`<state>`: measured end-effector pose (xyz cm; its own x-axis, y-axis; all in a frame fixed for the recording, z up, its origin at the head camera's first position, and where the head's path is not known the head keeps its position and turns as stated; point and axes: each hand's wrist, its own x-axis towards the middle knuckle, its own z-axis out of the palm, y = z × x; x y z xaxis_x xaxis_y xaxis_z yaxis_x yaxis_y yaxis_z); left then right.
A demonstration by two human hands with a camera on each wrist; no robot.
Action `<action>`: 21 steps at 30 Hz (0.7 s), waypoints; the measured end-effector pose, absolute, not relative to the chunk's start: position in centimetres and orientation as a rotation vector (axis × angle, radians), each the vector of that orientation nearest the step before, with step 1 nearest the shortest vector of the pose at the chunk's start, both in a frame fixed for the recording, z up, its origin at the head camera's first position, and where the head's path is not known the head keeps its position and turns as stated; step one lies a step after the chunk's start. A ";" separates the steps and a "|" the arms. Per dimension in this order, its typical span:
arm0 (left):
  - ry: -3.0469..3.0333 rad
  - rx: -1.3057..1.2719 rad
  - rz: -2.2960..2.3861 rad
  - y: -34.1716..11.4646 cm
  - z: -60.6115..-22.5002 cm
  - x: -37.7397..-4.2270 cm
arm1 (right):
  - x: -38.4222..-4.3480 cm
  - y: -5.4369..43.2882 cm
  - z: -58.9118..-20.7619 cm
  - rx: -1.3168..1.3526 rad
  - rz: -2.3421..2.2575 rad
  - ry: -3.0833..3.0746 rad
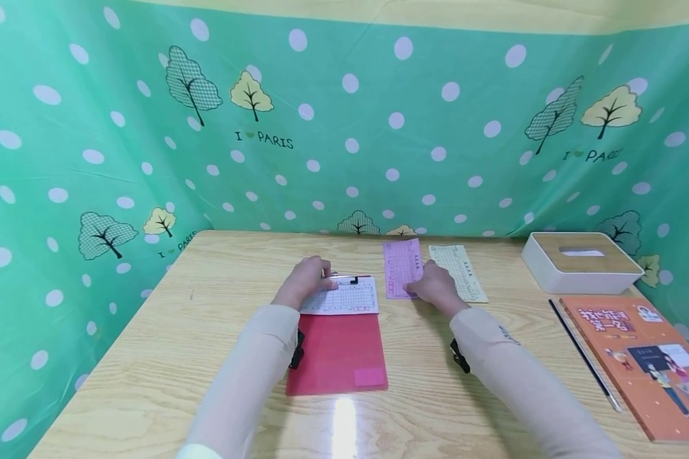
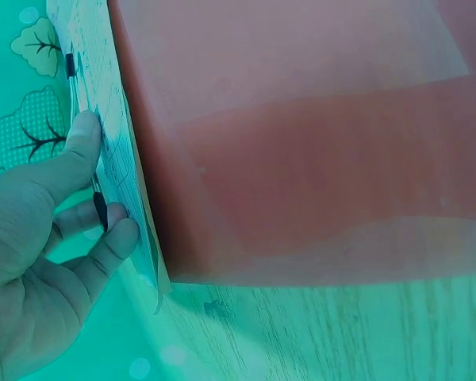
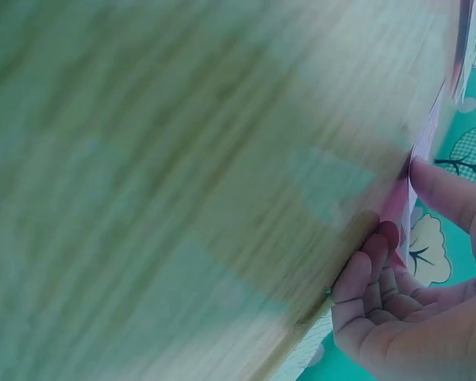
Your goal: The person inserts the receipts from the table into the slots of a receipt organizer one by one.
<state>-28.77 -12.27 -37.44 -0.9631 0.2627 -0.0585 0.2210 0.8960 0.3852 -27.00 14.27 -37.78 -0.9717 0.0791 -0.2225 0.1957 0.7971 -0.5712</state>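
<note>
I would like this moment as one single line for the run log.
left hand: holds fastener; right hand: pinches pink slip; pale green slip: beside pink slip; white form: on red folder

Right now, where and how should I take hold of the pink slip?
Probably pinch the pink slip at its near right corner, thumb on top, coming from the near side: it is thin paper, and the right hand grips it there.

Both hands are bare. Just behind the left hand [image 1: 305, 279] begins a long, pale beige sleeve [image 1: 237, 376]; a matching sleeve [image 1: 531, 377] starts behind the right hand [image 1: 438, 287], with a small dark marking [image 1: 509, 335], unreadable, near its cuff. Small black devices [image 1: 459, 356] show beside both cuffs.
</note>
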 end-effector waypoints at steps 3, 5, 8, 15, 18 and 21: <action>2.951 0.369 0.576 -12.2 -37.4 -28.8 | -27.0 14.5 -37.9 0.194 -0.882 2.816; 2.949 0.365 0.573 -12.2 -37.4 -28.8 | -27.1 14.7 -38.0 0.181 -0.849 2.831; 2.948 0.363 0.569 -12.2 -37.5 -28.8 | -27.2 15.0 -38.0 0.160 -0.838 2.851; 2.956 0.379 0.575 -12.3 -37.6 -29.0 | -27.2 15.5 -38.0 0.118 -0.911 2.886; 2.958 0.384 0.581 -12.3 -37.6 -29.0 | -27.3 15.6 -37.9 0.105 -0.909 2.911; 2.958 0.378 0.579 -12.3 -37.7 -28.9 | -27.3 15.7 -37.8 0.083 -0.904 2.928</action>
<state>-28.94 -12.30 -37.67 -0.9637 0.2617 -0.0538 0.2220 0.8965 0.3833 -27.26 15.73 -37.81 -0.9956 0.0294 -0.0887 0.0743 0.8249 -0.5604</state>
